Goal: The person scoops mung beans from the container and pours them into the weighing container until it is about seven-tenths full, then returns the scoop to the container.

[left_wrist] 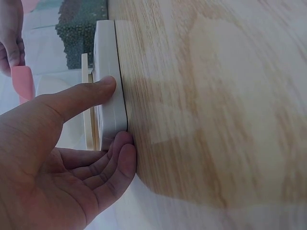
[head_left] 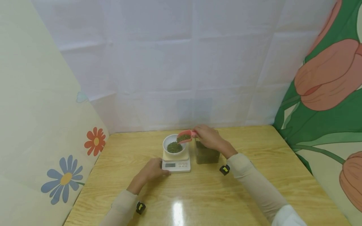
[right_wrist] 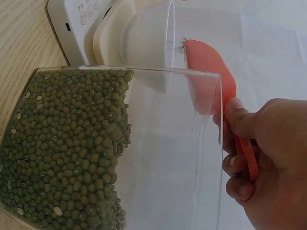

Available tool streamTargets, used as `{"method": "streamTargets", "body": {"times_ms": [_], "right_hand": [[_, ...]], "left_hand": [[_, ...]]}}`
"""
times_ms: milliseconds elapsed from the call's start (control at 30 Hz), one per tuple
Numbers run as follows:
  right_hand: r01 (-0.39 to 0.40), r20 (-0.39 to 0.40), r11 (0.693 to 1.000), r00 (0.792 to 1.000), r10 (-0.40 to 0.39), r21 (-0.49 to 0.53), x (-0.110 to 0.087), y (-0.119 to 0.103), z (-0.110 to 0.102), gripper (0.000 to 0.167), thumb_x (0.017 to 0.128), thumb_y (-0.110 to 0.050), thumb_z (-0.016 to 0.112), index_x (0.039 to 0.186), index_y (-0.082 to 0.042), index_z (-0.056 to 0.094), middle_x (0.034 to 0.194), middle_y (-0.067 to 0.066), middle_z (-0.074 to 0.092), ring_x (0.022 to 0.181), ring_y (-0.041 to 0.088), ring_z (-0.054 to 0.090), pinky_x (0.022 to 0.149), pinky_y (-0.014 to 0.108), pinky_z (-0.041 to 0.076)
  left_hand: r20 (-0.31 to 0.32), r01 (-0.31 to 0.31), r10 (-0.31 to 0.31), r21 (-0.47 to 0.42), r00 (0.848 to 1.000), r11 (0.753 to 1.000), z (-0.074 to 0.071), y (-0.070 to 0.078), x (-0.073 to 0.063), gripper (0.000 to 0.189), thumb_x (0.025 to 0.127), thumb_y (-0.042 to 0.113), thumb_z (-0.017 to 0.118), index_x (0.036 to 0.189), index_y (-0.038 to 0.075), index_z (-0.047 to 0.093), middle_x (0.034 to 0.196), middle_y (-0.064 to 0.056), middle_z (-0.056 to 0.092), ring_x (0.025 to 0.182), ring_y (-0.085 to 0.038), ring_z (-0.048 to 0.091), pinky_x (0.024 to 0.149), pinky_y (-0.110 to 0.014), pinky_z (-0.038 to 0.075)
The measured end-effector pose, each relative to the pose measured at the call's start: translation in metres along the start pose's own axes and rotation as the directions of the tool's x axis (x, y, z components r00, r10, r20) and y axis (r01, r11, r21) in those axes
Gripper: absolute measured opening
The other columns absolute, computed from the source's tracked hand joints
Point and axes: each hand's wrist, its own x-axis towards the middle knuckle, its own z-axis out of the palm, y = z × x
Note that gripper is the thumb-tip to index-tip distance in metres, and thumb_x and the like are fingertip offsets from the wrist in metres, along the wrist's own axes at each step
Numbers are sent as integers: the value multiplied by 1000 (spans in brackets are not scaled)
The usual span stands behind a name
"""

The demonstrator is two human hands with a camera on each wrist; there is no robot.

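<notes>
Across the wooden table (head_left: pixel 203 194), the person's right hand (head_left: pixel 207 137) grips a red scoop (right_wrist: pixel 208 76) by its handle, the fingers curled round it. The scoop carries small green beans (head_left: pixel 183 138), and its lip reaches over the right side of a white bowl (head_left: pixel 169 140); a few dark bits show just off that lip in the right wrist view. More beans (head_left: pixel 174 147) lie heaped in the bottom of the bowl, which stands upright on the cream top of a white kitchen scale (head_left: pixel 181 169).

The left hand (head_left: pixel 152 169) holds the scale by its near left corner, thumb pressed to the front edge and fingers bent against the side. I can't make out what the little grey display (head_left: pixel 170 165) reads.

Just to the right of the scale stands a clear box (head_left: pixel 207 156), partly filled with similar beans, near the right hand.

Behind the table hangs a creased white sheet (head_left: pixel 155 62). On the left wall (head_left: pixel 22 94) are 2 flowers, 1 red (head_left: pixel 96 141) and 1 blue (head_left: pixel 66 179).
</notes>
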Motion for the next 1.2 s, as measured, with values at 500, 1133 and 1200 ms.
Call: {"method": "streamTargets", "body": {"times_ms": [500,1133,1200], "right_hand": [[18,-22,999,1000,-18,-33,-1,-5,-3,26,106,-22,65,121,-2,72,120,15,74,116,34,68,101,49,58],[19,-2,998,1000,-19,-58,0,-8,-7,28,105,-22,67,122,-1,71,121,15,75,117,34,69,102,49,58],[26,-2,998,1000,-26,-64,1,-8,-7,27,105,-22,67,122,-1,71,122,15,75,118,34,69,103,49,57]], "left_hand": [[-2,18,-18,-17,1000,1000,0,1,-1,29,83,22,90,99,7,72,81,0,70,69,-15,61,62,-30,53],[-2,17,-17,-9,1000,1000,0,2,-2,29,83,22,90,100,7,72,81,0,70,68,-15,60,62,-30,53],[-1,16,-16,-9,1000,1000,1,2,-2,29,83,22,90,100,7,72,81,0,70,68,-15,60,62,-30,53]]}}
